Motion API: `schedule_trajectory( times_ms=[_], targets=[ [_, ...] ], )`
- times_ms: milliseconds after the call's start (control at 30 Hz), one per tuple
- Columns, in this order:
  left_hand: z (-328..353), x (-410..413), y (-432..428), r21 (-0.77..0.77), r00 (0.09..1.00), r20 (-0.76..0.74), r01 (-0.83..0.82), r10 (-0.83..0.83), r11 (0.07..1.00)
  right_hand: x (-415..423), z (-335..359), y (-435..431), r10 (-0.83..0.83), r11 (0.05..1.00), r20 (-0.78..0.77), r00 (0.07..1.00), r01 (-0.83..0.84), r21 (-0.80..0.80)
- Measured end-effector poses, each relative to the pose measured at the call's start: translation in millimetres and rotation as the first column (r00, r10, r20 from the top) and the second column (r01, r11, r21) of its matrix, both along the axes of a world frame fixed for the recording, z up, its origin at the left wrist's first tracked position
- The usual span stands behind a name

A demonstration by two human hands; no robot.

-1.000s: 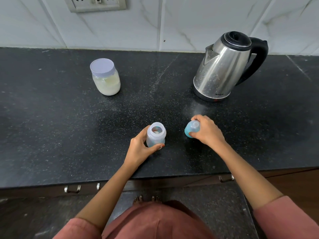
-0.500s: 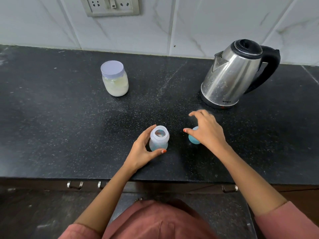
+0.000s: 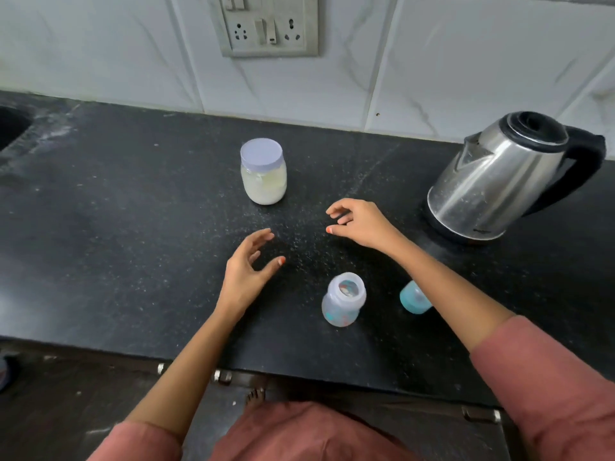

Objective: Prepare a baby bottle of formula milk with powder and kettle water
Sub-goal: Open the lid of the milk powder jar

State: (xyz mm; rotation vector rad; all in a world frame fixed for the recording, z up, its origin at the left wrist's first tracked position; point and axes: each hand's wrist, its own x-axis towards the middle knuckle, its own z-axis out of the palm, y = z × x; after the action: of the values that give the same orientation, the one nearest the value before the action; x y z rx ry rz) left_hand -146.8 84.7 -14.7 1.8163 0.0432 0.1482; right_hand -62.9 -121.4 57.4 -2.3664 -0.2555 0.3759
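- Left of the open baby bottle (image 3: 342, 299), which stands on the black counter (image 3: 116, 244), the left hand (image 3: 244, 277) hovers, fingers loosely spread and empty.
- Behind the bottle to its left stands the lidded powder jar (image 3: 263, 174).
- Just behind the bottle, the right hand (image 3: 361, 224) hangs relaxed, holding nothing.
- Right of the bottle, the teal cap (image 3: 411, 301) sits partly under the forearm.
- Farther right and behind stands the kettle (image 3: 499, 184).

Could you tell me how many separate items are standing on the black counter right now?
4: the lidded powder jar at back centre, the kettle at right, the open baby bottle near the front edge, the teal cap beside it, partly behind the right forearm.
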Motion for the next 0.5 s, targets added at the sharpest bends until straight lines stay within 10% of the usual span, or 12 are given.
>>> schedule_trajectory(
  times_ms=[500],
  targets=[
    [14,156,67,0.177,0.99,-0.08,0.128,-0.116,0.976,106,-10,105,-0.025,0.981,-0.123,0.992,0.049,0.19]
  ],
)
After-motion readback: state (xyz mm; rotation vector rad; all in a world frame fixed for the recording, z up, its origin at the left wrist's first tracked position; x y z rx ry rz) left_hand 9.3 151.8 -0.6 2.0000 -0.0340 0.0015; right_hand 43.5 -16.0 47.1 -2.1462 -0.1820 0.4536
